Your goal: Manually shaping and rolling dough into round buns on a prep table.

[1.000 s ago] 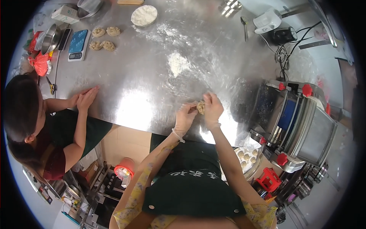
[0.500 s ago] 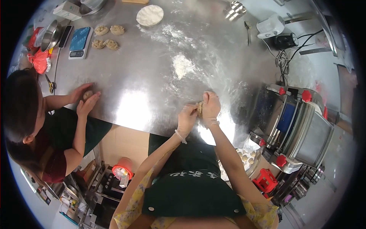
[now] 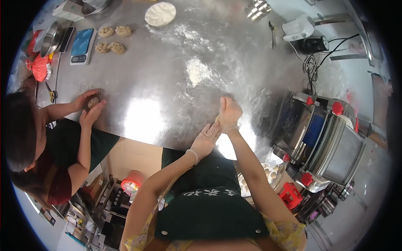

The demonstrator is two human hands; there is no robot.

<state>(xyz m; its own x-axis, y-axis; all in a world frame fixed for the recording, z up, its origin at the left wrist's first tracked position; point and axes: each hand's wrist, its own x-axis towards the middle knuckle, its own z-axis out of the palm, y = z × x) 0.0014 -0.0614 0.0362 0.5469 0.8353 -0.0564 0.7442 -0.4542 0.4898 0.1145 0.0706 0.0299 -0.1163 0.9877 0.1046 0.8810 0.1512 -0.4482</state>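
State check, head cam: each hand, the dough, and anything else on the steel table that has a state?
left hand: gloved, pressed to dough piece
right hand: gloved, closed over dough piece
small pale dough piece: pinched between both hands
four round dough pieces: shaped, loose on table
blue kitchen scale: nothing on it
white flour disc: flat
steel table: floured

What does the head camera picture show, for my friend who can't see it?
A person's left hand and right hand press a small dough piece between them over a floured steel table. At the left, a co-worker's hands cup another dough ball.
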